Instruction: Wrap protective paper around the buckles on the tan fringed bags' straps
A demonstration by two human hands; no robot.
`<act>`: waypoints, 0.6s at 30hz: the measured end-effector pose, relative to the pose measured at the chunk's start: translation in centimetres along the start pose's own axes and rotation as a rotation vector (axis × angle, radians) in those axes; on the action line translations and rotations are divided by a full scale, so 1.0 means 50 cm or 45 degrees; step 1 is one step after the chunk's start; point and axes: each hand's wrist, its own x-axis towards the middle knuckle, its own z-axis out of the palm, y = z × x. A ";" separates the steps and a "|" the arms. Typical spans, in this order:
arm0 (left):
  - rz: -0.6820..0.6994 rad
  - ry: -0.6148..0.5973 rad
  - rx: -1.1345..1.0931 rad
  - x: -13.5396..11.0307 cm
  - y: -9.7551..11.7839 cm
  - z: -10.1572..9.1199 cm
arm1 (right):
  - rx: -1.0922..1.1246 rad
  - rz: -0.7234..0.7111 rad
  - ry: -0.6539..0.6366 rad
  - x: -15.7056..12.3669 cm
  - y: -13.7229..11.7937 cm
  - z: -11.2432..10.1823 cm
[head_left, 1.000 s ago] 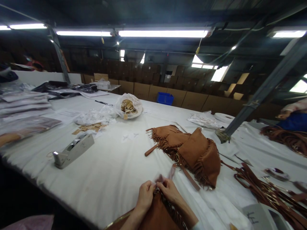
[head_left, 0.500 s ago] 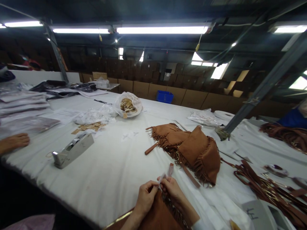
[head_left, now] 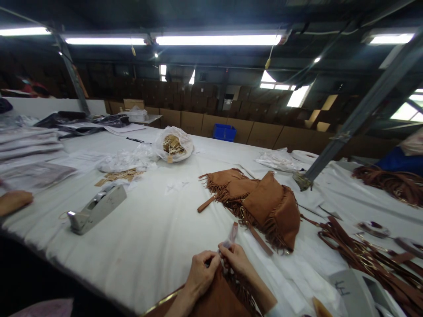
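Observation:
My left hand point(head_left: 201, 276) and my right hand point(head_left: 235, 260) meet at the table's near edge, both pinched on a small clear strip at the top of a brown suede fringed bag point(head_left: 216, 301) that lies under them. A thin brown strap end point(head_left: 234, 230) sticks up just beyond my fingers. A pile of matching brown fringed bags point(head_left: 261, 204) lies a little farther out to the right.
A grey tape dispenser point(head_left: 95, 210) sits at the left on the white table point(head_left: 148, 237). Brown straps point(head_left: 366, 257) heap at the right. Plastic bags and tags point(head_left: 173, 144) lie farther back. Another person's hand point(head_left: 13, 201) rests at the far left; someone in blue point(head_left: 401, 160) is at the right.
My hands stay together on the bag, shifting slightly as the fingers work the clear strip. The other person's hand came onto the table at the left.

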 end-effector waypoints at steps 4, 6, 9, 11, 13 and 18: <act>-0.221 0.024 -0.132 0.006 -0.025 -0.001 | 0.094 0.007 -0.001 0.003 0.004 -0.003; -0.285 -0.061 -0.148 0.010 -0.039 -0.002 | 0.097 0.006 0.033 0.004 0.004 -0.006; -0.239 -0.225 -0.108 0.015 -0.050 -0.001 | 0.109 -0.003 0.079 0.003 0.004 -0.012; -0.228 -0.252 -0.099 0.017 -0.051 0.002 | 0.095 -0.018 0.079 0.001 0.003 -0.015; -0.240 -0.239 -0.106 0.018 -0.050 0.008 | 0.049 -0.043 0.081 0.000 0.003 -0.016; -0.259 -0.194 -0.079 0.019 -0.043 0.014 | -0.101 -0.089 0.126 0.004 0.003 -0.015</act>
